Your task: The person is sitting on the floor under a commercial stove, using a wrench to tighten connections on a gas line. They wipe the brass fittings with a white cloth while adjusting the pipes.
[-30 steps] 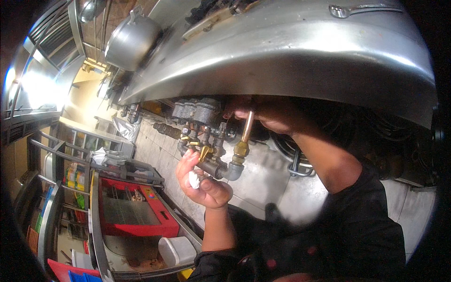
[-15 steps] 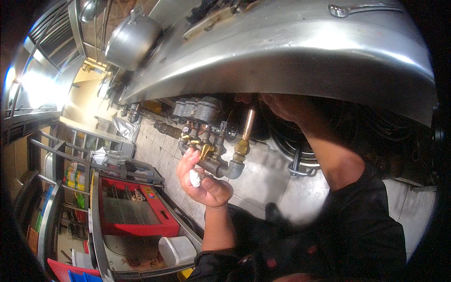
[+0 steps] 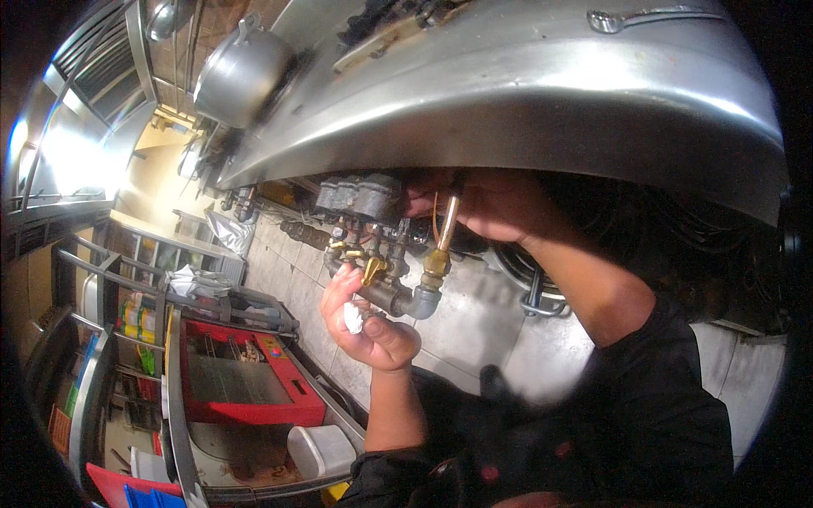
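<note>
My left hand (image 3: 366, 328) is curled round a crumpled white wad (image 3: 354, 318), its fingertips against a dark gas manifold pipe (image 3: 385, 296). Brass valves (image 3: 373, 270) and grey cylindrical fittings (image 3: 377, 198) sit on that pipe. At its near end, a grey elbow (image 3: 421, 303) leads into a brass fitting (image 3: 436, 264) and an upright copper tube (image 3: 449, 222). Under the steel overhang, my right hand (image 3: 493, 207) reaches behind the top of this tube, its fingers mostly hidden or in shadow. A thin copper-coloured strand (image 3: 435, 216) stands beside the tube.
Above my hands juts the rounded steel stove edge (image 3: 508, 102), with a wrench (image 3: 652, 17) lying on top. A large lidded pot (image 3: 241, 74) stands far left. A round burner (image 3: 529, 284) is below the overhang; a red-framed unit (image 3: 254, 372) stands at left.
My right hand has come lower and left from under the steel edge, showing more beside the copper tube. The thin strand now shows. My left hand has barely moved.
</note>
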`<state>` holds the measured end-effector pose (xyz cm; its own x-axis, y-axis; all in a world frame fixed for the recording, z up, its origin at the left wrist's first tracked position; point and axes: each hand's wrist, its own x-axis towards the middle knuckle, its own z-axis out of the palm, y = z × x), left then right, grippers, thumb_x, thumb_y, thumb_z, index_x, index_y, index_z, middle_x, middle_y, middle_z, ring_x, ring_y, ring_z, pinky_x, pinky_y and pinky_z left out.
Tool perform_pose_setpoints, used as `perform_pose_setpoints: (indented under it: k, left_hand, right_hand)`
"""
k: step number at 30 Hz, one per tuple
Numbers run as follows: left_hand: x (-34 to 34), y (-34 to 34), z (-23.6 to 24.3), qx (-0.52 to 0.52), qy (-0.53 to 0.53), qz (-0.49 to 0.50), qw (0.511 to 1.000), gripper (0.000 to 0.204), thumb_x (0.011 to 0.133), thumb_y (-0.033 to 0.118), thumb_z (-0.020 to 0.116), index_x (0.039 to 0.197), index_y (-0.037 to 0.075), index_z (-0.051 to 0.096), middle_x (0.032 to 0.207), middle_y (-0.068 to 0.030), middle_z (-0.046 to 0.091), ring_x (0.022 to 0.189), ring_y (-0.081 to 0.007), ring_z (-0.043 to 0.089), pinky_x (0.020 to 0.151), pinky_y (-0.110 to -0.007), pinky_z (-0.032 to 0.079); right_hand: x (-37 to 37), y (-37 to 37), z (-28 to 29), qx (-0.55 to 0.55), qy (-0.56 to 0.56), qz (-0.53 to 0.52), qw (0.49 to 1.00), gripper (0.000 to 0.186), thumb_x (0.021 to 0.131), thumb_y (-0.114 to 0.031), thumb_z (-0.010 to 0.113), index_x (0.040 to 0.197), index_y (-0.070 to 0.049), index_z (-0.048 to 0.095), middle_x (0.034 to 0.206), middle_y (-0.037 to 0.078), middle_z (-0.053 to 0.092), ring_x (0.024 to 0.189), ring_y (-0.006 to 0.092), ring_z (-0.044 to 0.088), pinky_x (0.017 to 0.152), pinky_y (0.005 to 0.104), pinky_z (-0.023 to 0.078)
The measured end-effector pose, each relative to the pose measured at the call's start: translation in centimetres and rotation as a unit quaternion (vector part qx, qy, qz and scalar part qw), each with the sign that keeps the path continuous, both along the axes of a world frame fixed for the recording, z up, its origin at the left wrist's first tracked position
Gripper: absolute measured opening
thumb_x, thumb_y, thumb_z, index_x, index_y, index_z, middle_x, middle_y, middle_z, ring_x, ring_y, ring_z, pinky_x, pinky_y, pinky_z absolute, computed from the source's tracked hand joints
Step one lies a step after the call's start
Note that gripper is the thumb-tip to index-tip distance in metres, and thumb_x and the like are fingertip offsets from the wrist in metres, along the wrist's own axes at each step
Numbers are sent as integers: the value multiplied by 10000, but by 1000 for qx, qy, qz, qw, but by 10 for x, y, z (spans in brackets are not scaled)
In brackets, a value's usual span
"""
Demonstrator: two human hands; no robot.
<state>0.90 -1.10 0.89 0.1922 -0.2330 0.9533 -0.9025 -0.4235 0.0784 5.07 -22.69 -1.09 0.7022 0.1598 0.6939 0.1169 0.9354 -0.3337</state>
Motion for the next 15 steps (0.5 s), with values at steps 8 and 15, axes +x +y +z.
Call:
perform_pose_setpoints:
  k: [8, 15]
  left_hand:
    - [8, -1, 2, -29, -19, -20, 999, 456, 985, 377, 373, 1097, -45, 502, 1073, -184, 574, 1038, -328, 558, 946, -432, 415]
    - [6, 28, 8, -138, 14, -22, 990, 422, 1000, 294, 391, 1176, -82, 464, 1112, -206, 567, 1057, -286, 549, 999, -427, 377]
  right_hand:
    - [-6, 7, 9, -85, 50, -224, 970, 310, 922, -228, 542, 1109, 20, 542, 995, 192, 624, 957, 302, 629, 867, 450, 515]
    - [29, -3, -24, -400, 56, -264, 876, 256, 936, -193, 534, 1118, -14, 554, 1012, 158, 620, 919, 241, 631, 844, 367, 522]
